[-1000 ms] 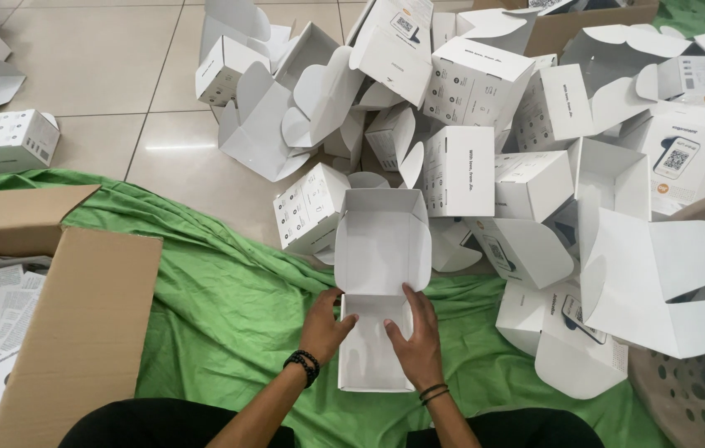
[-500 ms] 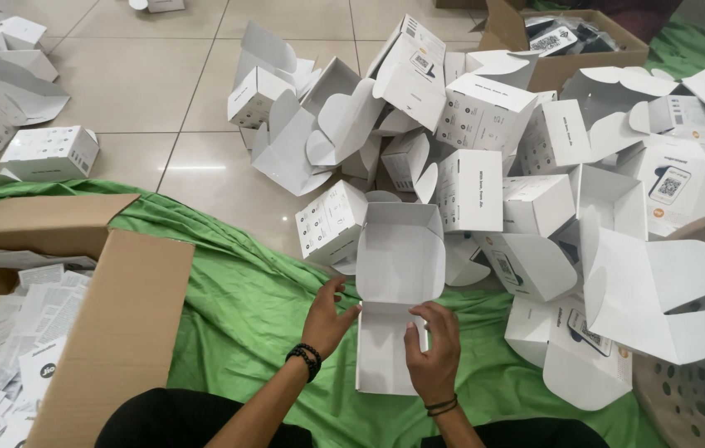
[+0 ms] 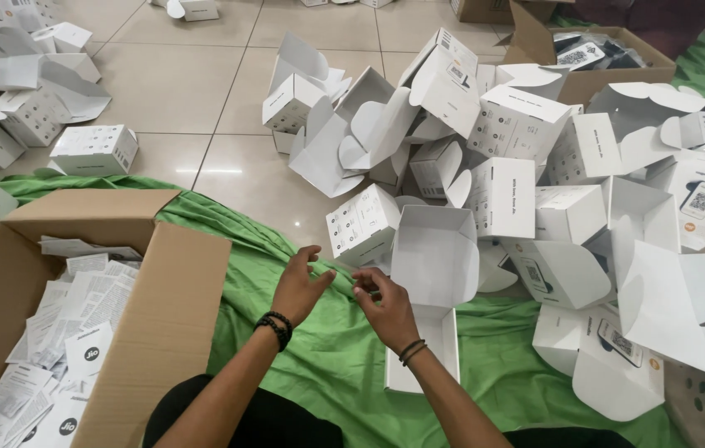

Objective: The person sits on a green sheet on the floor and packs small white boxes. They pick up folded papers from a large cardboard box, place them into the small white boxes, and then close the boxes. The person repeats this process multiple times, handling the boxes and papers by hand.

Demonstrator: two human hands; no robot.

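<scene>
Both hands hover over the green cloth [image 3: 327,365], fingers loosely curled, holding nothing: left hand [image 3: 298,286] beside right hand [image 3: 387,309]. Just right, the open white box [image 3: 434,282] lies flat. Beyond, a pile of white boxes [image 3: 526,141] covers the floor.

Open white carton [image 3: 431,282]: lay unfolded on the green cloth [image 3: 302,365] just beside the right hand [image 3: 385,311], lid up, long flap stretched toward the person.
Small printed box [image 3: 361,224]: white cube with dark icons, sat tilted just left of the open carton.
White box heap [image 3: 535,158]: dozens of white cartons, flaps gaping, spread over the floor and the cloth on the right.
Closed white box [image 3: 95,149]: stood alone on the tiles, upper left.
Brown cardboard box [image 3: 145,332]: sat at left, flaps open, filled with white printed leaflets [image 3: 53,332].
Far brown box [image 3: 593,58]: open, top right, dark items inside.
</scene>
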